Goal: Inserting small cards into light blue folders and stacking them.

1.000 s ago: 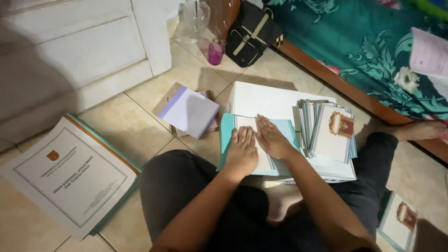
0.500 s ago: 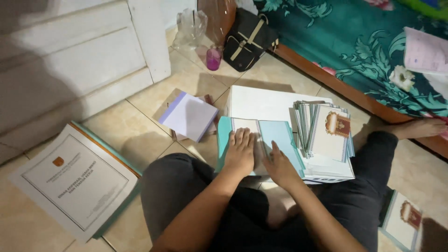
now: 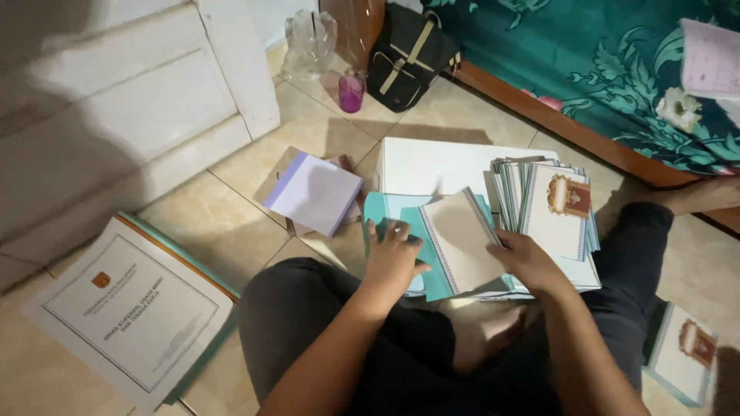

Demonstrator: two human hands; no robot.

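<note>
Centre frame: left hand (image 3: 393, 258), fingers spread flat on teal folder (image 3: 385, 212); right hand (image 3: 528, 262) pinching lifted beige page (image 3: 462, 243).

Bare-armed, barefoot, dressed in black.
The left hand (image 3: 393, 258) and right hand (image 3: 528, 262) wear no rings or sleeves; dark trousers (image 3: 308, 323) cover both legs to the ankles.

Dim indoor light falls from above and behind, casting a broad soft shadow over the white cabinet door (image 3: 116, 115) and tiled floor (image 3: 231, 208). Corners darken. The view is slightly soft, grainy, without glare.
</note>
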